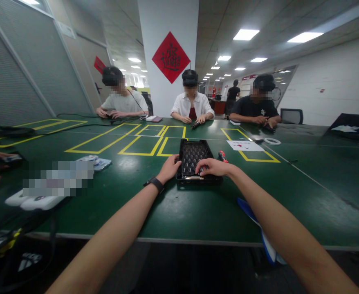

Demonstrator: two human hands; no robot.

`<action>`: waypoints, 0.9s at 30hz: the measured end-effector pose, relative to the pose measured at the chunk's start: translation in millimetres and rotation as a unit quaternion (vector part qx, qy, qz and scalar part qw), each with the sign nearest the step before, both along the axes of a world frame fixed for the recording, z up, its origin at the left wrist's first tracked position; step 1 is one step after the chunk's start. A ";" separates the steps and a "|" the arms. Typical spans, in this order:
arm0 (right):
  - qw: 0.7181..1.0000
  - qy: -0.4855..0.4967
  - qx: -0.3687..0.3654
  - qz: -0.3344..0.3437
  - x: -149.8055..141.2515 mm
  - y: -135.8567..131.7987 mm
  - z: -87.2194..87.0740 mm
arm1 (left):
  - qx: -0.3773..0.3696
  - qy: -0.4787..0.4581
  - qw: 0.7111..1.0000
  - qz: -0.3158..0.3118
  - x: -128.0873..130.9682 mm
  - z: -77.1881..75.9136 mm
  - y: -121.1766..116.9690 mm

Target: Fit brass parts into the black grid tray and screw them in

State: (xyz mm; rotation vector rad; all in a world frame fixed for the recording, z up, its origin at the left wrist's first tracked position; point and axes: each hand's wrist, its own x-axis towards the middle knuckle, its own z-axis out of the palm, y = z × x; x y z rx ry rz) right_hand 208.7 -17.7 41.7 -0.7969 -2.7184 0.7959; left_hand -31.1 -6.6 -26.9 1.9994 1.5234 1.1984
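A black open case (194,179) lies on the green table in front of me. Inside it is a dark insert (193,157) with rows of small shiny shapes, too small to name. My left hand (169,168) grips the case's left side, thumb at the rim and the other fingers partly hidden. Over the insert's front right part, my right hand (212,166) reaches down with bent fingers drawn together. Whatever its fingertips pinch, if anything, cannot be made out. A pale metallic strip (194,178) shows along the case's front edge.
A red-and-black tool handle (223,156) lies right of the case. Farther right are a white sheet (245,145) and a tape roll (272,141). White objects (44,201) lie left; a blue-and-white item (268,245) hangs over the front edge. Several people sit around the table.
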 end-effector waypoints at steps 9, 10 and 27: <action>1.000 0.001 0.000 0.003 0.5 -1.1 1.0 | 0.005 0.003 1.000 0.000 0.8 0.0 -0.9; 1.000 -0.003 0.000 0.000 0.4 -1.4 1.7 | 0.005 0.005 1.000 0.000 0.7 -0.2 -0.8; 0.958 0.090 0.102 -0.252 16.3 7.0 11.8 | -0.019 -0.014 1.000 0.010 0.8 1.4 -0.7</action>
